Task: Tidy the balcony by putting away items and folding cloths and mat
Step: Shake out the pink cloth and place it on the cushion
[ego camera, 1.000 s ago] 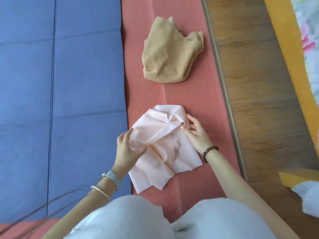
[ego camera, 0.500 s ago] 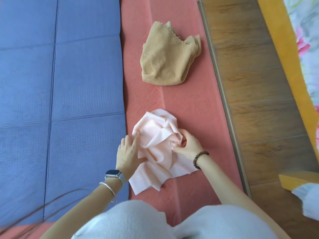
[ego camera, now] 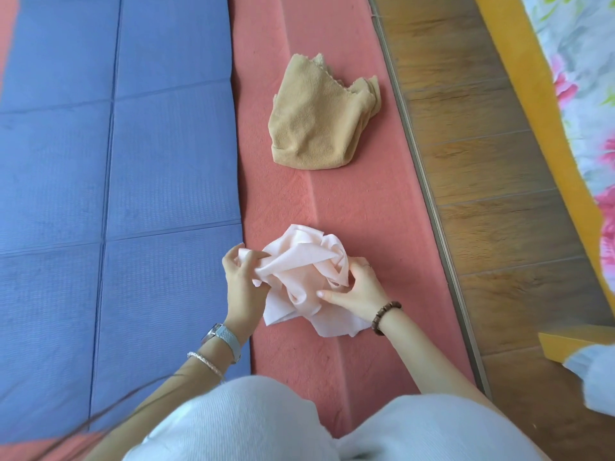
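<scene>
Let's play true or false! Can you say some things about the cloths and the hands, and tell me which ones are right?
1. The left hand and right hand both grip the pink cloth. True.
2. The tan towel lies farther from the person than the pink cloth. True.
3. The tan towel lies on top of the pink cloth. False: it lies apart from it, on the red mat.
4. The pink cloth is folded flat. False: it is bunched up.

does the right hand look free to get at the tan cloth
Probably not yet: the right hand grips the pink cloth, with the left hand. The mat up to the tan cloth lies bare, so letting go should free the way.
</scene>
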Motion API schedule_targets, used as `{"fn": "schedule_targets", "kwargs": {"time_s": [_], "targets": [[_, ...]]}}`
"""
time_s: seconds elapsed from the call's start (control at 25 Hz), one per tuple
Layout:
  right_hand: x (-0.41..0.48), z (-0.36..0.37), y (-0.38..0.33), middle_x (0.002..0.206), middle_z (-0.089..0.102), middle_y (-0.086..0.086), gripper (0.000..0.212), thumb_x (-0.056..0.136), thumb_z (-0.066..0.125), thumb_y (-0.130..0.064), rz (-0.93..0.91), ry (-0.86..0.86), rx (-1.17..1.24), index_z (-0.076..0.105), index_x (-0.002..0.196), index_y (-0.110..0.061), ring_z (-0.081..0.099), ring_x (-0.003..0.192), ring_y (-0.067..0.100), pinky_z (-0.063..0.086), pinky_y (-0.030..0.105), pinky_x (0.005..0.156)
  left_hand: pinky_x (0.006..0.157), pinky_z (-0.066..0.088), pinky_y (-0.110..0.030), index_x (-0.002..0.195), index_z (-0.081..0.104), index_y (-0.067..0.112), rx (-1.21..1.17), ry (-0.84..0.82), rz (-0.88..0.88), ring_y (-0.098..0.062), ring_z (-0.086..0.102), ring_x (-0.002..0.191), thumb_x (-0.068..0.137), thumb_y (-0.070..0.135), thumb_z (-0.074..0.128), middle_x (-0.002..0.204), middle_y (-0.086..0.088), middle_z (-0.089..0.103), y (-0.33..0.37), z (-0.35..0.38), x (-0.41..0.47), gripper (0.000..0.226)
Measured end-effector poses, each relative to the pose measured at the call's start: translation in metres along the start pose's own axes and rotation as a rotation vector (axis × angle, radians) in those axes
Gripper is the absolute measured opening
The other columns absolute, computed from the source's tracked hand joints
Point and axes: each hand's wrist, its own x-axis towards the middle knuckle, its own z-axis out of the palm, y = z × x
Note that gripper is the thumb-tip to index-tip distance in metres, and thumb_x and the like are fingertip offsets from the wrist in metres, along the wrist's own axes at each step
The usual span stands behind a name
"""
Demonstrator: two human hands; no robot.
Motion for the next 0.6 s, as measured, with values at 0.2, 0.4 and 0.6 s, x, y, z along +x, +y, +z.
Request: {"fn": "schedule_targets", "kwargs": {"time_s": [0.2,0.4,0.6], "targets": [[-0.003,0.000,-0.014,0.125,0.057,-0.014,0.067,0.068,0.085,-0.038,0.000,-0.031,0.258,0.050,0.125,-0.037,0.054,0.116,-0.001,0.046,0.021,0.093,0.074,0.048,-0.034,0.101,0.058,0.019,-0.329,-0.057,-0.052,-0.014,0.057,0.083,0.079,0.003,0.062,0.097,-0.008,0.063,0.022,-0.004,0.004,0.027],[-0.002,0.001,-0.030,0.124,0.060,-0.014,0.078,0.065,0.088,-0.030,-0.048,-0.018,0.361,0.046,0.131,-0.032,0.057,0.114,0.000,0.049,0.022,0.090,0.066,0.051,-0.033,0.105,0.053,0.009,-0.670,-0.152,-0.143,-0.016,0.059,0.077,0.088,-0.009,0.059,0.088,-0.002,0.063,0.047,0.000,0.004,0.025],[-0.003,-0.007,-0.051,0.112,0.067,-0.008,0.061,0.066,0.087,-0.024,-0.088,0.099,0.358,0.056,0.119,-0.027,0.063,0.107,0.009,0.053,0.035,0.093,0.064,0.055,-0.029,0.108,0.055,0.015,-0.812,-0.203,-0.147,-0.012,0.062,0.079,0.073,0.014,0.071,0.094,0.000,0.064,0.066,-0.014,0.008,0.038]]}}
